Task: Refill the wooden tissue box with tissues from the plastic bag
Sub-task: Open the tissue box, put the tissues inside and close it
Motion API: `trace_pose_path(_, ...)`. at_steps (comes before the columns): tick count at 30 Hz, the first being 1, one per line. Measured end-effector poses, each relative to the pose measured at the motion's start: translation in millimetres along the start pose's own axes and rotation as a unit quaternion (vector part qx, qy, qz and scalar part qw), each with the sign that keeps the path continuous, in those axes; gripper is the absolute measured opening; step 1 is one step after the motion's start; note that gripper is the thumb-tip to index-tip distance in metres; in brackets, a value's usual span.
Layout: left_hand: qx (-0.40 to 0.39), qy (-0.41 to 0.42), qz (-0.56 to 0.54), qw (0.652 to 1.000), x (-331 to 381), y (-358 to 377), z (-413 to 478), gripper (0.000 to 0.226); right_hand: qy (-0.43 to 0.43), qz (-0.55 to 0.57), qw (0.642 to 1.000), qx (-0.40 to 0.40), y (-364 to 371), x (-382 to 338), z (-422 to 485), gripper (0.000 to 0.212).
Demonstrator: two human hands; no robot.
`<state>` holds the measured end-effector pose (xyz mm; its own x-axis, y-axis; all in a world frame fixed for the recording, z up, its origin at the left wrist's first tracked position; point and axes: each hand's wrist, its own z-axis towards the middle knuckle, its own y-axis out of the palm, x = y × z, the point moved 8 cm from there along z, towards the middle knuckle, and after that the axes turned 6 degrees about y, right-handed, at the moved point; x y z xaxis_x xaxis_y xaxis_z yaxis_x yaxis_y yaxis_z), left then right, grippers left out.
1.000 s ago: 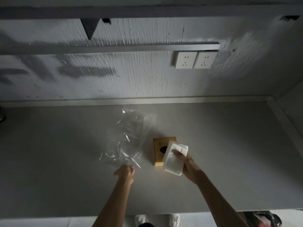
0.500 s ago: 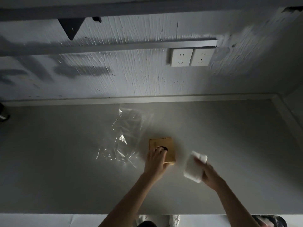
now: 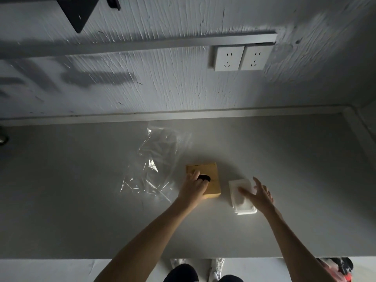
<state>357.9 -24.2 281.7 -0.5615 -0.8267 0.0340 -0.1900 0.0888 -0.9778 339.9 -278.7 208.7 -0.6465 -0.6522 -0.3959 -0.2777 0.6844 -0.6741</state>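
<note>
The wooden tissue box sits mid-table, its dark oval slot facing up. My left hand rests on the box's near left part, with fingers at the slot. A white stack of tissues lies flat on the table just right of the box. My right hand hovers over the stack's right side with fingers spread, holding nothing. The clear plastic bag lies crumpled and looks empty, to the left of the box.
The grey table ends at a white textured wall with two sockets and a raised lip along the right side. A dark object pokes in at the far left edge. My shoes show below the front edge.
My left hand let go of the bag and moved onto the box. My right hand carried the tissues right of the box, laid them on the table and opened.
</note>
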Motion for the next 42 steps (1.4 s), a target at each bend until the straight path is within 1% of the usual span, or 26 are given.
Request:
trace_pose_path(2,-0.006,0.007,-0.001,1.000,-0.5,0.1,0.6,0.054,-0.001,0.043,0.999,-0.031,1.6,4.3,1.2,0.119)
trace_pose_path(4,-0.019,0.014,0.008,1.000,-2.3,1.3,0.0,0.053,0.006,0.052,0.998,-0.017,-5.6,1.4,-4.9,0.111)
trace_pose_path(5,-0.025,0.017,0.015,0.999,-4.0,2.7,0.1,0.053,-0.001,0.053,0.998,0.027,-14.7,-4.3,-12.4,0.097)
trace_pose_path(6,-0.030,0.018,0.019,0.999,-5.5,3.3,0.5,0.054,-0.024,0.068,0.993,0.097,-26.0,-11.4,-23.3,0.076)
trace_pose_path(8,-0.030,0.023,0.031,0.999,-6.8,3.0,1.7,0.052,-0.089,0.144,0.954,0.247,-38.9,-33.1,-64.4,0.033)
trace_pose_path(9,-0.027,0.030,0.031,0.999,-6.2,1.6,2.1,0.048,-0.112,0.177,0.941,0.267,-30.0,-45.2,-85.6,0.015)
trace_pose_path(10,-0.025,0.035,0.029,0.999,-5.8,1.1,2.6,0.045,-0.122,0.203,0.941,0.243,-8.4,-53.7,-96.8,0.009)
trace_pose_path(12,-0.024,0.045,0.031,0.998,-5.3,0.8,2.2,0.042,-0.126,0.220,0.957,0.138,47.6,-67.7,-104.4,0.032)
trace_pose_path(13,-0.027,0.048,0.029,0.998,-5.5,1.1,2.0,0.040,-0.121,0.226,0.963,0.084,73.5,-71.6,-103.7,0.051)
trace_pose_path(14,-0.030,0.048,0.023,0.998,-6.1,2.1,2.6,0.039,-0.113,0.235,0.965,0.035,93.6,-73.8,-100.8,0.070)
trace_pose_path(15,-0.032,0.046,0.015,0.998,-7.2,1.5,3.3,0.039,-0.097,0.256,0.962,-0.004,107.3,-74.8,-98.4,0.083)
trace_pose_path(16,-0.038,0.045,0.002,0.998,-7.4,-1.1,4.2,0.040,-0.083,0.284,0.955,-0.028,115.3,-74.7,-95.4,0.088)
trace_pose_path(17,-0.047,0.049,-0.016,0.998,-5.9,-7.9,4.8,0.040,-0.068,0.308,0.949,-0.027,117.8,-73.0,-91.5,0.087)
trace_pose_path(19,-0.069,0.066,-0.054,0.994,-3.9,-27.1,7.7,0.042,-0.046,0.328,0.943,0.006,112.6,-68.9,-91.8,0.072)
trace_pose_path(21,-0.115,0.065,-0.115,0.985,-10.2,-47.5,12.0,0.039,-0.043,0.308,0.949,0.043,103.0,-64.7,-98.6,0.058)
trace_pose_path(22,-0.149,0.064,-0.159,0.974,-15.6,-53.2,16.0,0.034,-0.052,0.283,0.956,0.060,100.2,-62.4,-101.1,0.058)
trace_pose_path(24,-0.189,0.061,-0.248,0.948,-27.5,-58.9,27.2,0.026,-0.066,0.233,0.968,0.067,100.2,-58.2,-102.2,0.072)
trace_pose_path(26,-0.202,0.056,-0.287,0.935,-39.0,-58.3,38.7,0.025,-0.082,0.199,0.976,0.041,103.9,-59.8,-100.5,0.092)
trace_pose_path(27,-0.205,0.053,-0.297,0.931,-42.7,-57.2,43.8,0.025,-0.088,0.202,0.975,0.028,104.2,-62.3,-99.2,0.095)
trace_pose_path(28,-0.204,0.051,-0.305,0.929,-45.0,-57.2,48.7,0.026,-0.090,0.212,0.973,0.021,103.3,-64.5,-97.1,0.092)
trace_pose_path(30,-0.199,0.047,-0.326,0.923,-46.9,-59.8,56.5,0.027,-0.093,0.242,0.965,0.023,97.0,-69.2,-96.7,0.075)
trace_pose_path(32,-0.191,0.030,-0.365,0.911,-53.7,-57.6,63.2,0.025,-0.102,0.271,0.957,0.025,95.3,-69.4,-96.0,0.063)
trace_pose_path(34,-0.135,-0.014,-0.414,0.900,-69.9,-55.6,68.2,0.028,-0.105,0.266,0.958,0.016,96.1,-67.2,-94.9,0.056)
trace_pose_path(37,0.013,-0.113,-0.469,0.876,-99.9,-49.0,65.3,0.042,-0.109,0.234,0.966,0.013,96.1,-63.1,-90.8,0.055)
trace_pose_path(40,0.124,-0.197,-0.519,0.823,-103.6,-37.9,41.0,0.066,-0.104,0.221,0.970,-0.018,98.2,-61.8,-85.5,0.062)
trace_pose_path(42,0.216,-0.219,-0.538,0.785,-95.2,-26.1,17.8,0.070,-0.096,0.189,0.977,-0.018,97.3,-63.3,-85.4,0.074)
